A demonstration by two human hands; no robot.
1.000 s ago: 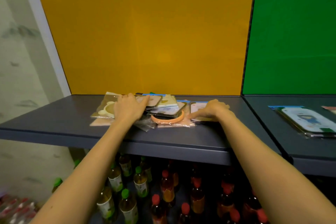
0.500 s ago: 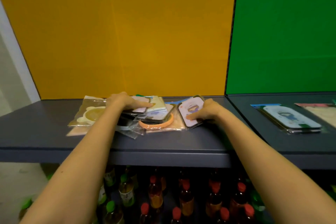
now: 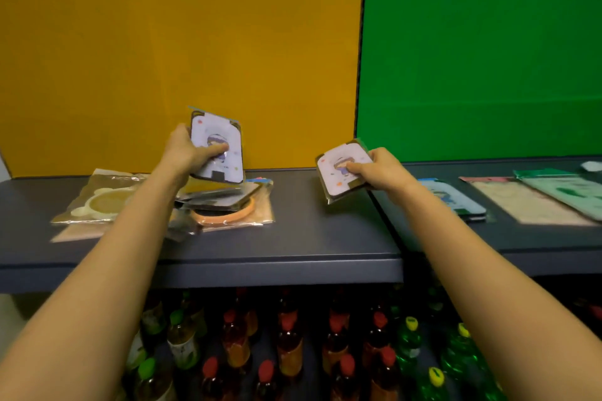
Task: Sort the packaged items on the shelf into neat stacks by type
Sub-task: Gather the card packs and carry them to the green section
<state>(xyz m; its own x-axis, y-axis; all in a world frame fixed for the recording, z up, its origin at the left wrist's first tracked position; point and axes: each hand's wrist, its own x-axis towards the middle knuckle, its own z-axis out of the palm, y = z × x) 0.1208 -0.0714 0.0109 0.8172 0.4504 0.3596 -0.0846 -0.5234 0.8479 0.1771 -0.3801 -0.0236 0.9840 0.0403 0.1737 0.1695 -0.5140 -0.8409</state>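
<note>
My left hand (image 3: 187,153) grips a white packaged card with a cartoon figure (image 3: 224,143), held upright above the messy pile of packets (image 3: 228,202) on the dark shelf (image 3: 309,238). A matching white cartoon card (image 3: 337,179) is pinched in my right hand (image 3: 382,171), tilted in the air over the shelf's right part. The pile holds an orange ring packet (image 3: 228,216) and a beige bear-shaped packet (image 3: 101,200) at its left.
On the neighbouring shelf at right lie a stack of white-and-blue cartoon packets (image 3: 456,202), a pinkish flat packet (image 3: 521,202) and a green packet (image 3: 566,189). Yellow and green back panels stand behind. Bottles (image 3: 290,345) with red, green and yellow caps fill the shelf below.
Both hands have lifted off the pile, each raising a white cartoon card. The left one went up over the pile, the right one up and to the right. The view has shifted right.
</note>
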